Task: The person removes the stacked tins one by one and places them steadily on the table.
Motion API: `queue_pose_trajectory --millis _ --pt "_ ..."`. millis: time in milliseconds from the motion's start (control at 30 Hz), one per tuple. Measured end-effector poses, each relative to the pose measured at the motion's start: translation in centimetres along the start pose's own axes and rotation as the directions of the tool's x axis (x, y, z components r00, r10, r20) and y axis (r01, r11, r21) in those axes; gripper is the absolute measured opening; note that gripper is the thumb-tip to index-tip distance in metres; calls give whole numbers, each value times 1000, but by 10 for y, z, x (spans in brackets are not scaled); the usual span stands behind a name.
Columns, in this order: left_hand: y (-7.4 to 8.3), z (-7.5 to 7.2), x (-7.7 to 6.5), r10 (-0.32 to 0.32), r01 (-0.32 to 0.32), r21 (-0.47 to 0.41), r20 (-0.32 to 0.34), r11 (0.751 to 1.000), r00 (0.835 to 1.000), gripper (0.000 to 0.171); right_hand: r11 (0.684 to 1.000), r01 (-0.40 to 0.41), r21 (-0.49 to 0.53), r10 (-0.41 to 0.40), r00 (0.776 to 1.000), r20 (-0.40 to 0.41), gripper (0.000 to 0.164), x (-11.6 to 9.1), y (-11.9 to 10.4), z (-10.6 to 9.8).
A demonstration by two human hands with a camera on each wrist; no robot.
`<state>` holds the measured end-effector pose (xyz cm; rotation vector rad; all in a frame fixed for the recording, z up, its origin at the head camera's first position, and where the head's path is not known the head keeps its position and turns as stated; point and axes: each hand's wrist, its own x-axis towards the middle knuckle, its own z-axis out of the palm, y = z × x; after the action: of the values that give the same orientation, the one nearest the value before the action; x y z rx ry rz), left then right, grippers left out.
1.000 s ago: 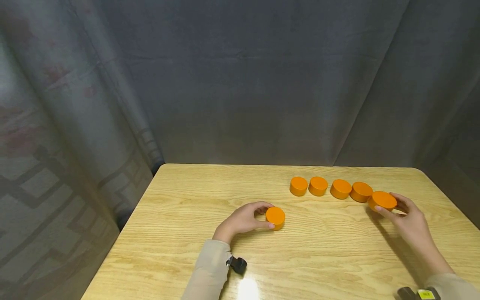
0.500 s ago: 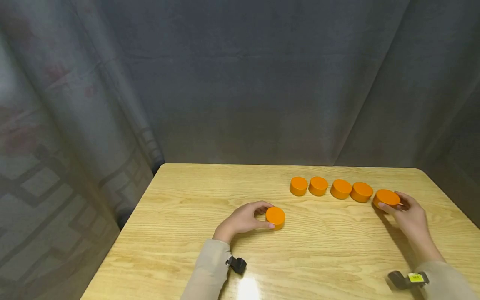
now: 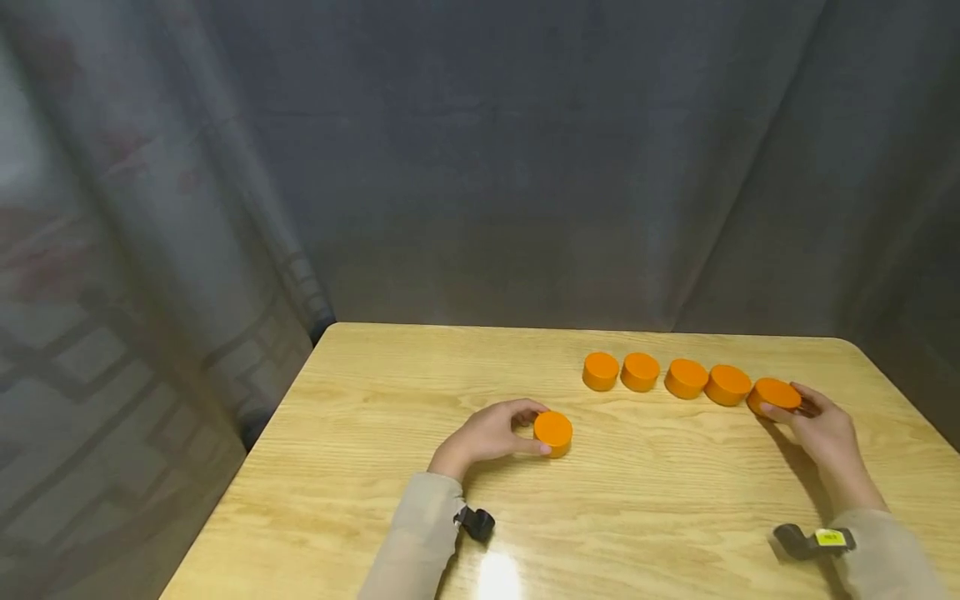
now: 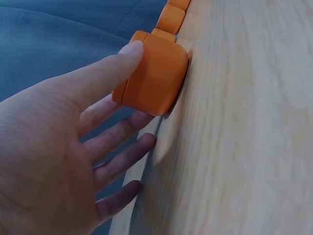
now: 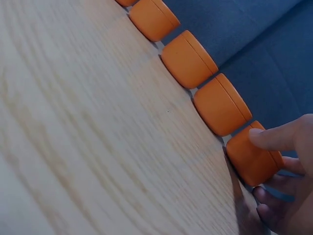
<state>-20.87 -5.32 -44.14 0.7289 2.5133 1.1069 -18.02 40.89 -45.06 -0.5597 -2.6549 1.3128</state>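
Observation:
In the head view my left hand (image 3: 491, 435) pinches a round orange lidded jar (image 3: 552, 433) between thumb and fingers, near the middle of the table. The left wrist view shows the thumb on the lid edge of that jar (image 4: 155, 73), whose base is at the wood; the other fingers spread below it. My right hand (image 3: 828, 433) grips a matching jar (image 3: 772, 395) at the right end of a row. Seen from the right wrist, this jar (image 5: 252, 155) stands upright at the table surface, its thumb over the lid seam and its fingers partly hidden behind.
Several like orange jars, among them one at the left end (image 3: 600, 372) and one beside the right hand's jar (image 3: 727, 385), line the back right of the wooden table (image 3: 375, 383). A dark grey curtain (image 3: 487, 167) hangs behind the far edge.
My right hand has shifted its jar to the right and lowered it beside the row, leaving a narrow gap to its neighbour. My left hand keeps its hold in about the same place.

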Motion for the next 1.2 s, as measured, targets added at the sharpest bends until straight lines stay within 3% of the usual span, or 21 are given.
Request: queue_pose_trajectory --millis 267,600,800,1200 --pt "5 -1 5 -25 25 27 7 999 1000 59 1000 -7 30 6 999 42 82 -1 -1 -2" --pt "15 -6 15 -29 33 206 -22 978 999 60 1000 13 18 -14 999 38 81 -3 -4 -2" --pt "19 -11 28 -23 35 286 -46 958 999 63 999 29 16 -30 999 45 84 -2 -5 -2" --pt "21 -20 60 4 37 318 -128 947 992 61 1000 15 13 -16 998 53 86 -3 -5 -1"
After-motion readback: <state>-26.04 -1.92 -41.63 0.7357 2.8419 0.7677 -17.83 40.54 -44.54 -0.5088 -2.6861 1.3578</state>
